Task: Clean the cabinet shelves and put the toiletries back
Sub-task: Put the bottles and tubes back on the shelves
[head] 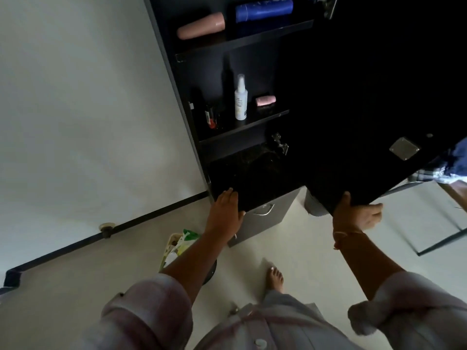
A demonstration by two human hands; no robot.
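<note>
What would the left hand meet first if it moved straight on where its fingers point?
The left hand rests on the front edge of the lowest shelf, fingers pointing inward. The way looks free up to the cabinet's back wall, though that compartment is too dark to be sure.

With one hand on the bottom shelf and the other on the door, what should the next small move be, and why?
Probably lower the left hand from the lowest shelf to the basket on the floor and take an item. That shelf looks bare, though dark; the shelf above holds a white spray bottle, and the right hand grips the open cabinet door.
</note>
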